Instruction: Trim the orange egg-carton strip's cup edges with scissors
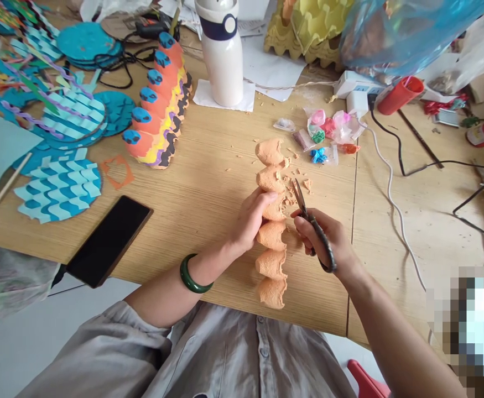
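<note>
My left hand point(252, 216) grips an orange strip of egg carton point(271, 265) near its middle, thumb laid over one of its cups. The strip is a row of several domed cups with a ragged right edge, running away from me over the table. In my right hand point(324, 235) is a pair of dark-handled scissors point(301, 196), the blades pointing away from me just right of the strip, apart from it. Small orange scraps point(307, 185) lie beside the blades. My left fingertips are hidden behind the strip.
A painted egg-carton strip point(156, 113), white bottle point(224, 66) and black phone point(109, 241) stand or lie left of centre. Blue paper discs point(59, 185) fill the far left. Small wrapped clay packets point(328, 126), a red cup point(400, 95), cables point(393, 202) and a power strip point(355, 84) lie right.
</note>
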A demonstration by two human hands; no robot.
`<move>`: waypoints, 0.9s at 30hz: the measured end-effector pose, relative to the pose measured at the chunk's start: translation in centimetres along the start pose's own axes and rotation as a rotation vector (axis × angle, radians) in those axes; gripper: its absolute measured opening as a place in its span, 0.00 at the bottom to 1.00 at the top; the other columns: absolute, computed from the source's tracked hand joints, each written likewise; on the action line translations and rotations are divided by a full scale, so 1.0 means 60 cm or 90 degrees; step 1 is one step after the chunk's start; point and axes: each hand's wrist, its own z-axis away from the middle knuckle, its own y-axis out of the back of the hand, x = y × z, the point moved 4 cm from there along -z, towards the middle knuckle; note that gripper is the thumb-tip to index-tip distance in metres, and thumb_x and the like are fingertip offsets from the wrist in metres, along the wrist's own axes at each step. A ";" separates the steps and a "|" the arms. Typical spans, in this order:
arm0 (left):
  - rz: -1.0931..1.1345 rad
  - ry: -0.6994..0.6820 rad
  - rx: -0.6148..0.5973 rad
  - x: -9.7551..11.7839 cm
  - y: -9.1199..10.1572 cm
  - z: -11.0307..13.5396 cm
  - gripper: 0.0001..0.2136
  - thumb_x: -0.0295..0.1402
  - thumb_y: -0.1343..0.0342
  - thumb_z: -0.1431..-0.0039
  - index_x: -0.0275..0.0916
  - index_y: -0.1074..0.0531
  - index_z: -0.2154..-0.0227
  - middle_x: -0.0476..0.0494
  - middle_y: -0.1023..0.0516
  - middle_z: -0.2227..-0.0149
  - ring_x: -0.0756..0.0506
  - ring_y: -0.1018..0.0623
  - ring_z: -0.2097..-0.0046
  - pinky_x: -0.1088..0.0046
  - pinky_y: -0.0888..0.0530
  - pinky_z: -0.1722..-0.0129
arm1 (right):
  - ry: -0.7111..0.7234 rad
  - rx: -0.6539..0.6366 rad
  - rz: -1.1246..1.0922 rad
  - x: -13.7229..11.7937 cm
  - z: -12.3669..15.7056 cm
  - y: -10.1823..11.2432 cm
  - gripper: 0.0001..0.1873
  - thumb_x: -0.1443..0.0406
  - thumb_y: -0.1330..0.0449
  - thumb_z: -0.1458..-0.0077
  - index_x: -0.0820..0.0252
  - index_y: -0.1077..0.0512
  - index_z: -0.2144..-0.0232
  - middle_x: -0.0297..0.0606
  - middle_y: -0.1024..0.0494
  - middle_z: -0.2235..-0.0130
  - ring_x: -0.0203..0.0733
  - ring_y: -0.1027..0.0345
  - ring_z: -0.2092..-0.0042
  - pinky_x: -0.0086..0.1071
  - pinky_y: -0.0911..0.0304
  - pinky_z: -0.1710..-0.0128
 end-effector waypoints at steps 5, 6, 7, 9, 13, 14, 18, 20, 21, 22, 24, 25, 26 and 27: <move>-0.084 -0.102 0.019 0.008 0.006 0.002 0.13 0.39 0.44 0.39 0.39 0.23 0.55 0.44 0.17 0.55 0.44 0.20 0.52 0.69 0.24 0.51 | -0.143 -0.141 -0.204 -0.018 0.027 0.002 0.25 0.43 0.38 0.40 0.60 0.30 0.61 0.26 0.39 0.75 0.29 0.47 0.79 0.26 0.44 0.84; -0.096 -0.116 0.018 0.009 0.007 0.002 0.14 0.39 0.44 0.38 0.39 0.23 0.54 0.44 0.17 0.53 0.44 0.20 0.50 0.68 0.24 0.49 | -0.164 -0.160 -0.231 -0.021 0.032 0.002 0.25 0.43 0.38 0.40 0.60 0.30 0.60 0.26 0.38 0.75 0.29 0.47 0.79 0.26 0.44 0.85; -0.104 -0.126 0.016 0.010 0.007 0.003 0.14 0.39 0.44 0.38 0.39 0.23 0.53 0.43 0.17 0.52 0.43 0.21 0.49 0.68 0.25 0.48 | -0.180 -0.176 -0.254 -0.025 0.035 0.001 0.26 0.43 0.38 0.40 0.60 0.30 0.60 0.25 0.38 0.75 0.29 0.47 0.80 0.25 0.44 0.85; -0.109 -0.134 0.009 0.010 0.007 0.004 0.15 0.39 0.44 0.37 0.39 0.23 0.52 0.43 0.18 0.51 0.43 0.21 0.47 0.68 0.25 0.47 | -0.212 -0.208 -0.288 -0.033 0.040 -0.003 0.26 0.43 0.38 0.41 0.60 0.30 0.61 0.25 0.38 0.76 0.29 0.48 0.80 0.24 0.45 0.87; -0.095 -0.131 -0.004 0.007 0.003 0.007 0.13 0.38 0.44 0.37 0.38 0.24 0.53 0.43 0.17 0.53 0.44 0.20 0.50 0.68 0.25 0.48 | -0.287 -0.274 -0.348 -0.055 0.042 -0.012 0.27 0.41 0.37 0.44 0.59 0.31 0.65 0.24 0.40 0.77 0.26 0.53 0.82 0.22 0.48 0.89; -0.094 -0.129 -0.008 0.006 0.002 0.007 0.13 0.37 0.44 0.37 0.38 0.24 0.54 0.43 0.17 0.53 0.44 0.20 0.50 0.68 0.25 0.48 | -0.303 -0.284 -0.356 -0.061 0.041 -0.014 0.27 0.41 0.36 0.46 0.59 0.32 0.66 0.23 0.40 0.78 0.26 0.54 0.82 0.21 0.49 0.89; -0.118 -0.136 -0.025 0.003 0.001 0.009 0.15 0.39 0.44 0.37 0.39 0.24 0.51 0.42 0.18 0.49 0.42 0.20 0.47 0.66 0.25 0.44 | -0.348 -0.302 -0.369 -0.081 0.038 -0.019 0.28 0.41 0.33 0.51 0.58 0.34 0.70 0.23 0.41 0.79 0.25 0.55 0.83 0.21 0.49 0.90; -0.129 -0.152 -0.041 0.004 0.000 0.011 0.17 0.40 0.44 0.36 0.41 0.25 0.47 0.42 0.19 0.45 0.41 0.22 0.42 0.65 0.27 0.40 | -0.353 -0.294 -0.363 -0.088 0.037 -0.021 0.28 0.42 0.33 0.52 0.58 0.35 0.72 0.23 0.40 0.79 0.25 0.56 0.83 0.20 0.49 0.90; -0.132 -0.161 -0.050 0.005 -0.001 0.012 0.18 0.40 0.44 0.36 0.41 0.26 0.45 0.42 0.20 0.43 0.41 0.23 0.40 0.65 0.28 0.39 | -0.349 -0.287 -0.356 -0.091 0.036 -0.022 0.28 0.42 0.33 0.52 0.58 0.36 0.73 0.23 0.40 0.79 0.25 0.56 0.83 0.21 0.49 0.90; -0.135 -0.167 -0.055 0.007 -0.002 0.013 0.19 0.40 0.43 0.36 0.42 0.26 0.44 0.42 0.20 0.42 0.42 0.23 0.40 0.65 0.29 0.38 | -0.344 -0.278 -0.346 -0.093 0.036 -0.022 0.27 0.43 0.32 0.51 0.57 0.36 0.74 0.24 0.40 0.79 0.25 0.55 0.83 0.21 0.49 0.90; -0.142 -0.166 -0.052 0.012 -0.005 0.015 0.18 0.39 0.43 0.35 0.42 0.26 0.45 0.43 0.21 0.42 0.42 0.23 0.39 0.67 0.29 0.38 | -0.336 -0.266 -0.325 -0.096 0.034 -0.022 0.28 0.43 0.32 0.51 0.57 0.38 0.75 0.24 0.40 0.79 0.26 0.55 0.83 0.22 0.48 0.90; -0.148 -0.161 -0.047 0.015 -0.006 0.016 0.17 0.38 0.44 0.35 0.42 0.25 0.45 0.43 0.20 0.43 0.43 0.23 0.40 0.67 0.29 0.38 | -0.337 -0.263 -0.315 -0.096 0.034 -0.021 0.27 0.43 0.32 0.51 0.57 0.38 0.75 0.24 0.39 0.79 0.26 0.54 0.83 0.22 0.47 0.90; -0.156 -0.158 -0.043 0.017 -0.008 0.017 0.16 0.38 0.44 0.35 0.42 0.24 0.47 0.43 0.20 0.43 0.43 0.23 0.40 0.68 0.30 0.37 | -0.339 -0.261 -0.305 -0.095 0.034 -0.020 0.28 0.43 0.32 0.51 0.57 0.37 0.75 0.25 0.39 0.79 0.26 0.54 0.82 0.23 0.47 0.90; -0.166 -0.159 -0.040 0.020 -0.009 0.019 0.15 0.37 0.44 0.35 0.42 0.24 0.48 0.43 0.20 0.44 0.43 0.23 0.40 0.68 0.30 0.37 | -0.341 -0.261 -0.295 -0.094 0.033 -0.019 0.28 0.42 0.33 0.51 0.57 0.37 0.75 0.25 0.39 0.79 0.27 0.54 0.82 0.23 0.47 0.90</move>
